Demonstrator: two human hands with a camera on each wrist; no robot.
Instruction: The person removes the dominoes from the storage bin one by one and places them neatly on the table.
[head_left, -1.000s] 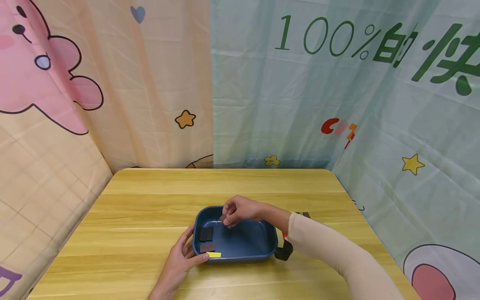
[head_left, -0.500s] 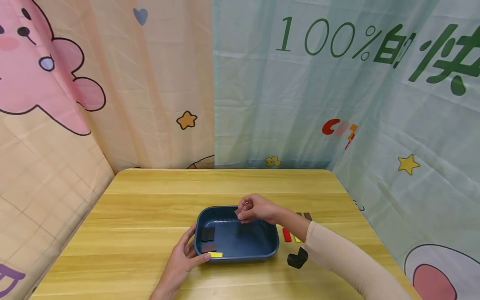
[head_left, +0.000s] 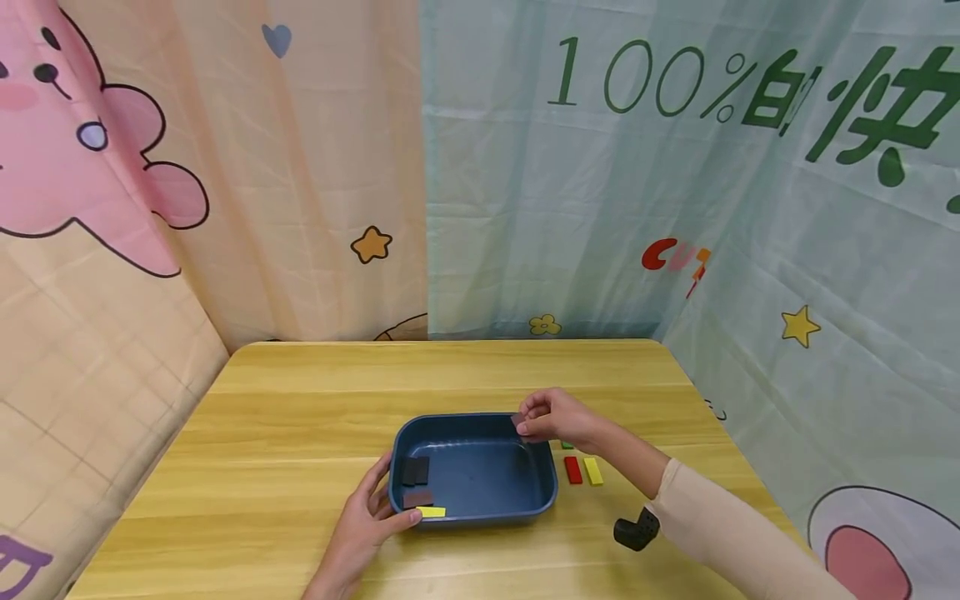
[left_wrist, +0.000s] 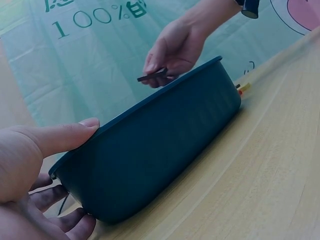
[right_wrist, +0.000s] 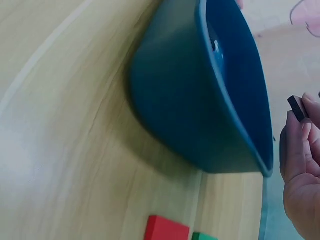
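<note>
A dark blue rectangular basin (head_left: 480, 479) stands on the table. My left hand (head_left: 362, 518) holds its left end, thumb over the rim and fingers against the outer wall. Between thumb and fingers my right hand (head_left: 558, 419) pinches a brown domino-like block (right_wrist: 296, 108), above the basin's back right corner. Inside the basin, two black blocks (head_left: 416, 471) lie side by side at the left. A brown block (head_left: 417, 499) and a yellow block (head_left: 431, 512) are near its front left corner, the yellow one close to my left thumb.
Right of the basin, a red block (head_left: 573, 470) and a yellow block (head_left: 593, 471) lie on the wooden table (head_left: 315, 400). A green block (head_left: 567, 445) shows partly beneath my right wrist. A black device (head_left: 636, 529) is at the right sleeve. Printed curtains surround the table.
My right hand has moved right across the basin, from over its left middle to the back right corner, still pinching the brown block. The left hand stays on the basin.
</note>
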